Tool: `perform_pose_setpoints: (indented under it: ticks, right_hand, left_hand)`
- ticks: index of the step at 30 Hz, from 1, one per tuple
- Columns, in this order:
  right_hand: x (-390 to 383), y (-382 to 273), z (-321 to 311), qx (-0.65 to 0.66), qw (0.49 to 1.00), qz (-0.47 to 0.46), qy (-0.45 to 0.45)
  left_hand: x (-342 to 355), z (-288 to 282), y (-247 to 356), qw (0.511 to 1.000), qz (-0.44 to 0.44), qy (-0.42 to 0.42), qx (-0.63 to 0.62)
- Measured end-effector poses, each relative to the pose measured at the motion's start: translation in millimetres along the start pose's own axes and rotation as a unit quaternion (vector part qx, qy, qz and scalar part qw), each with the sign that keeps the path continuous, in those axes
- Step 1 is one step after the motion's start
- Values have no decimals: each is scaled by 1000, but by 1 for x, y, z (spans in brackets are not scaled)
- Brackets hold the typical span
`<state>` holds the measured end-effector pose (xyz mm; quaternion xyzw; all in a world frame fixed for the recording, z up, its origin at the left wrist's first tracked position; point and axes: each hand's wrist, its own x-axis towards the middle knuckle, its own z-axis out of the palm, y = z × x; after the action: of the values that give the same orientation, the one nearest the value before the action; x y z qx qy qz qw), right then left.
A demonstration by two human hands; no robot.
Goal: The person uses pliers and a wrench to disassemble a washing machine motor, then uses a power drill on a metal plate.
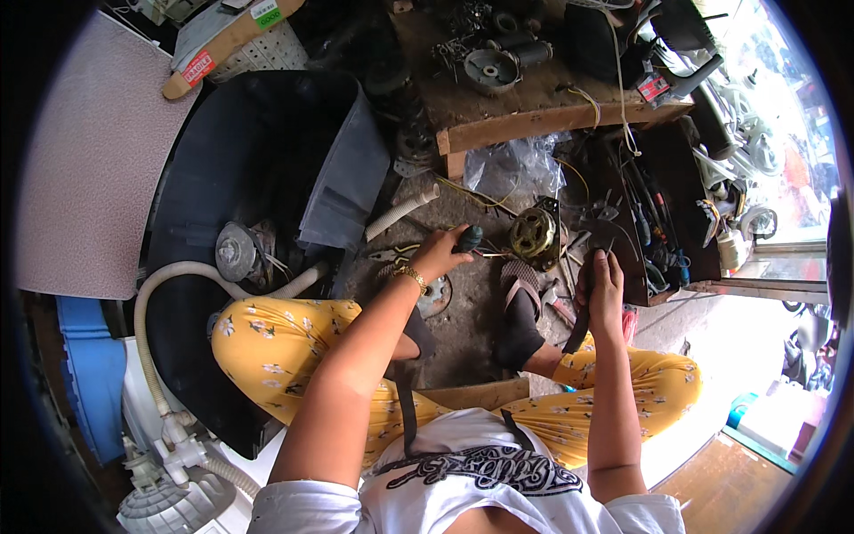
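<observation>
Hands work low over a cluttered floor. Left hand (438, 253) is closed around a dark-handled screwdriver (470, 238), its tip toward the motor (534, 233), which lies on the ground just beyond the sandalled foot (520, 307). Right hand (605, 289) grips a black fan blade (598, 238), held up just right of the motor. Black tub (258, 151) lies on its side to the left, a white hose (151, 303) curling by it. Wooden bench (534, 111) with metal parts stands behind.

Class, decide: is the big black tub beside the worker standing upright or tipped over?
Tipped over: the black tub lies on its side, its underside pulley facing the worker.
</observation>
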<state>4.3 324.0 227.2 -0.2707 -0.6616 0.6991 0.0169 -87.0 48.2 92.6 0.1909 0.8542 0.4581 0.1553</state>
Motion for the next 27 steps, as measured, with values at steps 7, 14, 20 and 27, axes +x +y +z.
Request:
perform_pose_setpoints:
  ticks: [7,14,20,27]
  right_hand:
    - [-5,9,10,2,999,43,-19]
    - [-5,8,14,-6,999,42,-25]
    - [-6,8,20,-17,998,41,-40]
    - [0,11,31,-69,995,15,-75]
  left_hand:
    - [-2,0,-1,1000,-12,-25,9]
    - [-3,0,10,999,-24,-28,26]
    - [-5,2,3,999,-18,-22,21]
    - [-3,10,0,998,-24,-41,35]
